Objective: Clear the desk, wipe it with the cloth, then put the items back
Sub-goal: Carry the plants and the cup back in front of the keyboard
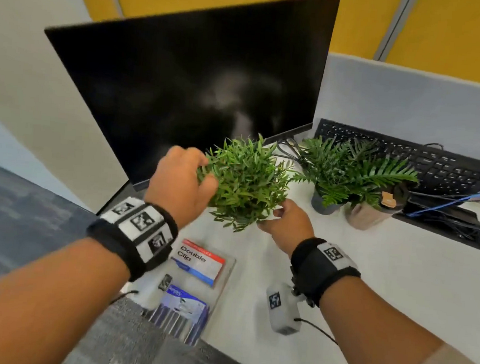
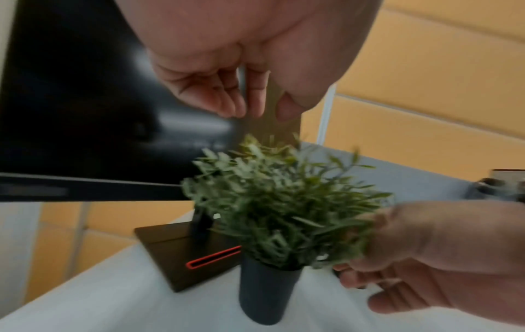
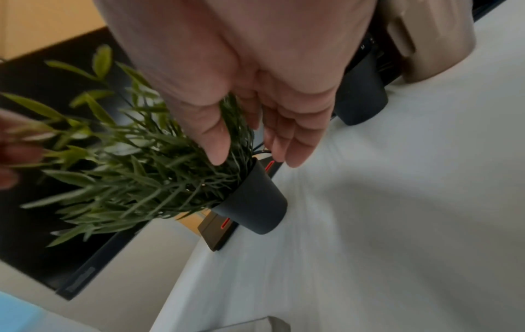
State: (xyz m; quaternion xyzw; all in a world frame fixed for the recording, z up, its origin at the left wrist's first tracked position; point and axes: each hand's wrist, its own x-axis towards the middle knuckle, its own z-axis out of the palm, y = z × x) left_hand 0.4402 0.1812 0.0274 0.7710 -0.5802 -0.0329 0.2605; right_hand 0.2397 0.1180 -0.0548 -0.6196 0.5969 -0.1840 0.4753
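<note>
- The small plant [image 1: 247, 182] in its dark pot [image 2: 267, 292] stands on the white desk [image 1: 369, 278], just in front of the monitor stand [image 2: 181, 251] and below the monitor's lower right corner
- My left hand [image 1: 182, 183] is at the left side of the foliage, fingers loosely bent, brushing the leaves and gripping nothing
- My right hand [image 1: 286, 222] is at the foliage's lower right edge, fingers [image 3: 287, 139] nearly straight and relaxed among the leaf tips, close to the pot rim; it holds nothing
- To the right stand two more plants, one in a dark pot [image 1: 324, 204], one in a beige pot [image 1: 363, 217], close together
- Behind them a black keyboard [image 1: 407, 157] leans against the grey partition, with cables [image 1: 444, 203] trailing beside it
- The black monitor [image 1: 188, 91] is dark
- Near the desk's front edge lie a "Double Clip" packet [image 1: 199, 264] and, just below it, a blue packet [image 1: 183, 309]
</note>
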